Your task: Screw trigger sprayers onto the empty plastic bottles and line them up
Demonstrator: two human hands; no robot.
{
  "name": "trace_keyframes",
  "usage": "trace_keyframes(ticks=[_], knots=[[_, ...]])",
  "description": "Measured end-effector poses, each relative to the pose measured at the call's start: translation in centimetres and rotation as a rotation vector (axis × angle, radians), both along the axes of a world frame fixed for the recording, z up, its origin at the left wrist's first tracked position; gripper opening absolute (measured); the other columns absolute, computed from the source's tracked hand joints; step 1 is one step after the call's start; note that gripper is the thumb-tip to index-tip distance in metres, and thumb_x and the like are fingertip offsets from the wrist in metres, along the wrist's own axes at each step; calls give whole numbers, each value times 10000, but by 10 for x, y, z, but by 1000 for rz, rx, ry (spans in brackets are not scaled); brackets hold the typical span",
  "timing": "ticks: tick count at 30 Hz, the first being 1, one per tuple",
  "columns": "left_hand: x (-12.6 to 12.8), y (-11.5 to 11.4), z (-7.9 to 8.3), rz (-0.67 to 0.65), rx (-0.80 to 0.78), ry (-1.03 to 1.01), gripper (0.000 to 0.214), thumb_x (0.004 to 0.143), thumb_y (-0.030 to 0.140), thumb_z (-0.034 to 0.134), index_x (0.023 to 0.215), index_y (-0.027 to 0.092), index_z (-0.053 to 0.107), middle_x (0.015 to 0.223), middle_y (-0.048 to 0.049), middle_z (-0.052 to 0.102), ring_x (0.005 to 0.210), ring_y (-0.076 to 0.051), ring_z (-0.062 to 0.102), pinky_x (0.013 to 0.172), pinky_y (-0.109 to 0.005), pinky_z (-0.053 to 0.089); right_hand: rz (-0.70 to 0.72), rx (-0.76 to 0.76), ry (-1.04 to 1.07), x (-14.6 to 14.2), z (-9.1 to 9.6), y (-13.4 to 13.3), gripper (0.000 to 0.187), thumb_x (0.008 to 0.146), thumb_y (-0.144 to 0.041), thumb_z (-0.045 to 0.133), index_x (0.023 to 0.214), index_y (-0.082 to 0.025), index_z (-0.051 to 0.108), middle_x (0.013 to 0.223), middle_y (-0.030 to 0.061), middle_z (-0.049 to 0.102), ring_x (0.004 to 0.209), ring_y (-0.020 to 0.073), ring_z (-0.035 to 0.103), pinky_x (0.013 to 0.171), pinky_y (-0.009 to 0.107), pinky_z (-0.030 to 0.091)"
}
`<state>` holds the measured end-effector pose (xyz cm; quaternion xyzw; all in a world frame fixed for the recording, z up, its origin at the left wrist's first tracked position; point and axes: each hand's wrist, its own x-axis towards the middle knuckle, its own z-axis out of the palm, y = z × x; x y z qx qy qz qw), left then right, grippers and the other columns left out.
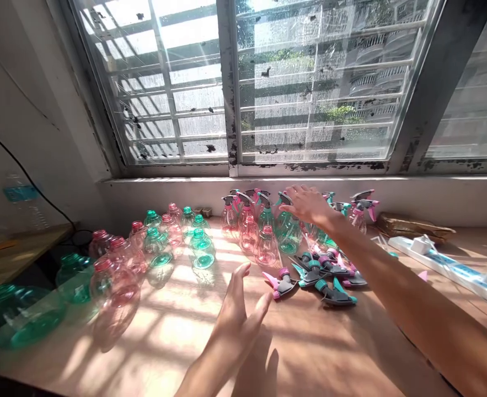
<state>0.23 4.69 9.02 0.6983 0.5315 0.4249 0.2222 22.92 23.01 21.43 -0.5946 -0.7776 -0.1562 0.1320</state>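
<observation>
The left hand (235,314) is at lower centre of the frame, open, with its fingers spread and gripping nothing, above a light wooden tabletop (293,353). The right hand (307,204) is at upper centre, with its fingers extended and not closed on any object. It is at the top of a clear teal plastic spray bottle (288,234) fitted with a grey trigger head. Whether the fingers make contact cannot be confirmed.

Below the right wrist lies a loose heap of grey trigger heads (321,270) with teal or pink parts. A pink-and-grey trigger head (279,284) lies nearest the left hand.

Hazard: the right forearm passes above the heap, so contact could scatter the heads. A knock from either hand could also topple the closely spaced bottles.

Containers: fitted pink and teal spray bottles (243,220) stand in a cluster at upper centre. Headless clear pink bottles (114,292) and clear teal bottles (23,314) extend toward lower left, where those nearest the table edge could roll off if disturbed. No liquid can be made out in any bottle; the tinted plastic prevents certainty.
</observation>
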Motion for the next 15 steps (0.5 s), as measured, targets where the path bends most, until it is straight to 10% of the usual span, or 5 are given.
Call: trace_keyframes(ticks=[6,12,15], knots=[[21,121,50,-27,160,142,549,963,336,644,1446,134,478,1475,-207,559,1443,-347,460,1190,-540,383,-82,63,71,-33,-38,-64,412,1005,-39,288,1324,-26,548,1343,272,618,1245,378,579,1027,508,477],[53,174,19,-30,199,222,403,966,309,676,1344,195,590,1431,-110,595,1253,-315,614,1038,-566,519,93,-335,-2,-61,-114,-104,502,790,-7,645,1252,-195,702,1382,188,678,1254,379,638,1014,508,561],[54,168,-1,-12,218,216,404,964,299,679,1343,195,588,1424,-109,598,1234,-310,625,1024,-559,530,131,-381,42,-73,-139,-120,552,881,-14,547,1398,-195,619,1464,212,608,1417,433,480,1170,649,387]])
